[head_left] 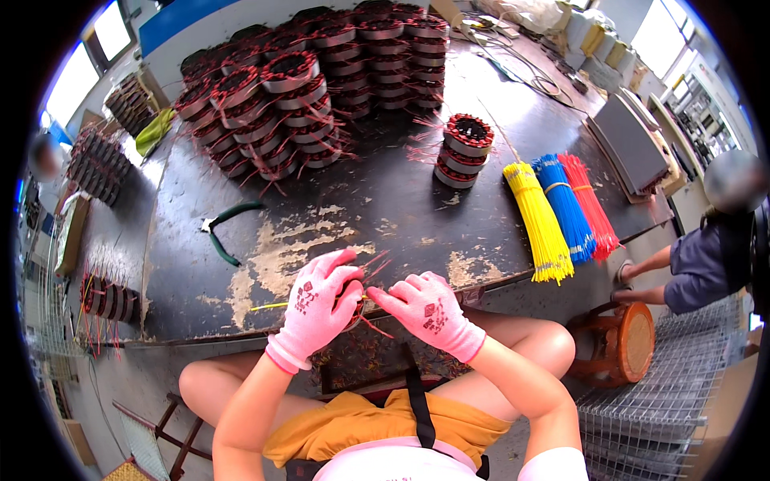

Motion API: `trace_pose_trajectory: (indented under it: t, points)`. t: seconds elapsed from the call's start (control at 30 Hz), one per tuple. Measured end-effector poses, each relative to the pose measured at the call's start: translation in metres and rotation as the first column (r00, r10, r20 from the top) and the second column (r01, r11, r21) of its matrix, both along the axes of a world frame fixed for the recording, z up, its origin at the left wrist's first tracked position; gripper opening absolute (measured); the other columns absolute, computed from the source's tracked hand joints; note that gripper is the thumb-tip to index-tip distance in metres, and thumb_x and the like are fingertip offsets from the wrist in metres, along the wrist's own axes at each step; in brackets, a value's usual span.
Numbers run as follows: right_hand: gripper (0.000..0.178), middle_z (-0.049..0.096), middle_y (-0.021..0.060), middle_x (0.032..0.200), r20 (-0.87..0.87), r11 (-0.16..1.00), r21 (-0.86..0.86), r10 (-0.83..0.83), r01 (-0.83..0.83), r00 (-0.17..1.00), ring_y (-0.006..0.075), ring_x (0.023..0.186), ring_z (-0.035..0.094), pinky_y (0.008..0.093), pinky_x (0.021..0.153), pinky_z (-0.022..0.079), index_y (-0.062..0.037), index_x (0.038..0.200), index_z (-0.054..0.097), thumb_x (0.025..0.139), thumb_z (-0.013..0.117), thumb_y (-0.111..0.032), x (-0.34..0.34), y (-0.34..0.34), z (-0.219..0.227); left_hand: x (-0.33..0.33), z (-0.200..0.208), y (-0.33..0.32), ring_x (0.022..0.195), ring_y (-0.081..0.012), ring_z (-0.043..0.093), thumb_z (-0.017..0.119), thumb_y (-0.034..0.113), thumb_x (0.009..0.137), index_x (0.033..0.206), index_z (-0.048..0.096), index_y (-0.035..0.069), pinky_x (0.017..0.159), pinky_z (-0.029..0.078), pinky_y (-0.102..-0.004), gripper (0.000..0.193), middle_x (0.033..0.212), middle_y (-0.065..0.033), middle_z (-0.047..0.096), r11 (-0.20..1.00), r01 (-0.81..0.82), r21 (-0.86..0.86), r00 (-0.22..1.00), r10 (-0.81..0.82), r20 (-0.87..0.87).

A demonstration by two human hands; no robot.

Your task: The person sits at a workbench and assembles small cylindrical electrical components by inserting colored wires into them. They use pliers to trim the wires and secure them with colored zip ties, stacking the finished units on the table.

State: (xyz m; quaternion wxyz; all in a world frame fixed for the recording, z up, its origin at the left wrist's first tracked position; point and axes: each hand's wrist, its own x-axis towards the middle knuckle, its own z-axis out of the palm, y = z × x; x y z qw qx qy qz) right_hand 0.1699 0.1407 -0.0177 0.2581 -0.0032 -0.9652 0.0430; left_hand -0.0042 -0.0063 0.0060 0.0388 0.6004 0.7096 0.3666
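Both my hands wear pink gloves and meet at the table's near edge. My left hand [317, 301] is closed round a motor stator [354, 319], mostly hidden behind the glove, with thin red wires sticking out. A yellow wire [269, 306] runs out leftward from under that hand, over the worn tabletop. Close beside it, my right hand [425, 311] is pinched, its fingertips at a bit of the yellow wire showing between the gloves. Green-handled cutting pliers [233, 228] lie open to the left, beyond my left hand.
Tall stacks of stators [277, 104] fill the table's far left; a short stack [464, 152] stands right of middle. Bundles of yellow [537, 224], blue [565, 208] and red wires [589, 208] lie at right. A wooden stool [613, 345] and another person [706, 256] are beyond the table's right side.
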Motion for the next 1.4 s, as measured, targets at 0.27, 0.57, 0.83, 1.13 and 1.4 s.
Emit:
trace_pose_trajectory:
  t: [0.27, 0.57, 0.83, 1.13, 1.4]
  points:
    - [0.037, 0.067, 0.0028, 0.093, -0.021, 0.948, -0.294, -0.130, 0.118, 0.991, 0.0254, 0.085, 0.066, 0.0388, 0.076, 0.054, -0.0159, 0.122, 0.067, 0.087, 0.076, -0.022, 0.028, 0.018, 0.015, 0.006, 0.005, 0.003, 0.116, -0.0365, 0.058, 0.057, 0.020, 0.096, 0.121, 0.066, 0.003, 0.102, 0.044, -0.0458, 0.031, 0.123, -0.0161, 0.065, 0.989, -0.034, -0.141, 0.999, 0.028, -0.045]
    - [0.040, 0.067, 0.0128, 0.079, -0.036, 0.249, -0.188, -0.968, 0.950, 0.247, 0.0325, 0.077, 0.068, 0.0440, 0.071, 0.052, -0.0070, 0.078, 0.064, 0.094, 0.068, -0.044, 0.208, 0.169, 0.032, 0.013, 0.006, 0.006, 0.112, -0.0372, 0.059, 0.058, 0.015, 0.097, 0.124, 0.064, 0.001, 0.099, 0.046, -0.0448, 0.032, 0.121, -0.0168, 0.063, 0.990, -0.052, -0.131, 0.998, 0.047, -0.039]
    - [0.025, 0.063, 0.0035, 0.072, 0.130, 0.283, -0.563, -0.898, 0.777, 0.421, 0.0119, 0.066, 0.056, 0.0334, 0.063, 0.047, -0.0008, 0.084, 0.066, 0.090, 0.075, -0.023, 0.219, 0.197, 0.034, 0.008, 0.010, 0.011, 0.114, -0.0390, 0.059, 0.058, 0.016, 0.097, 0.124, 0.064, 0.000, 0.100, 0.046, -0.0441, 0.031, 0.122, -0.0184, 0.064, 0.994, -0.012, -0.105, 1.000, 0.010, -0.020]
    - [0.025, 0.074, 0.0101, 0.087, 0.255, 0.254, -0.189, -0.920, 0.948, 0.298, 0.0289, 0.086, 0.072, 0.0411, 0.075, 0.054, -0.0118, 0.099, 0.072, 0.093, 0.067, -0.036, 0.220, 0.211, 0.057, 0.007, 0.002, 0.008, 0.115, -0.0370, 0.061, 0.059, 0.016, 0.098, 0.125, 0.065, 0.001, 0.101, 0.047, -0.0422, 0.031, 0.123, -0.0172, 0.065, 0.991, -0.042, -0.125, 0.996, 0.032, -0.079]
    - [0.022, 0.070, 0.0012, 0.081, 0.031, 0.204, -0.508, -0.967, 0.837, 0.254, 0.0079, 0.071, 0.062, 0.0247, 0.066, 0.048, -0.0059, 0.100, 0.073, 0.095, 0.071, -0.027, 0.257, 0.161, 0.096, 0.008, -0.001, 0.009, 0.115, -0.0341, 0.061, 0.060, 0.016, 0.099, 0.128, 0.064, 0.003, 0.099, 0.048, -0.0399, 0.033, 0.128, -0.0157, 0.064, 0.993, -0.032, -0.116, 0.997, 0.024, -0.070]
